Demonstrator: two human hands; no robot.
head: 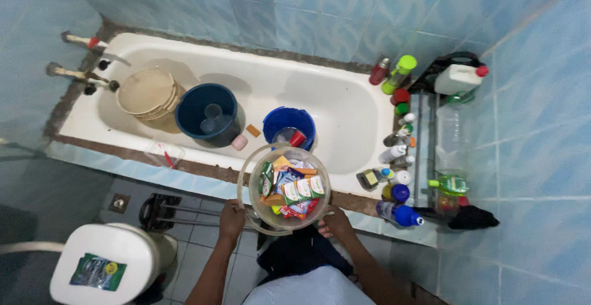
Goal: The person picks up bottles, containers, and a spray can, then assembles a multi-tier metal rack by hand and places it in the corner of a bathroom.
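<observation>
The left hand (231, 217) and the right hand (335, 224) grip opposite sides of a clear round plastic bucket (253, 179), fingers clamped on its rim, holding it up above the near edge of the white enamel bathtub (345, 111). The bucket is crammed with small colourful sachets and packets (294, 189). Judging from this, the hold looks the weak point: with only the rim pinched on two sides and the load heaped loosely, a tilt could tip packets into the tub or onto the floor, and a slip on smooth plastic could drop the whole bucket onto the ledge. Inside the tub stand a beige plastic bucket (148, 96) towards the tap end, a dark blue bucket (206, 114) with cups in it beside that, and a bright blue bucket (289, 126) just beyond the held one. Along the tub's right end crowd many bottles, among them a green-capped bottle (400, 73) and a blue bottle (400, 214) at the near corner, so a swing that way could knock them over. A metal rack (431, 157) with a white jug (458, 78) stands against the right wall. The room is a small bathroom in pale blue tile (535, 157), with a white toilet cistern (104, 262) at the lower left.
</observation>
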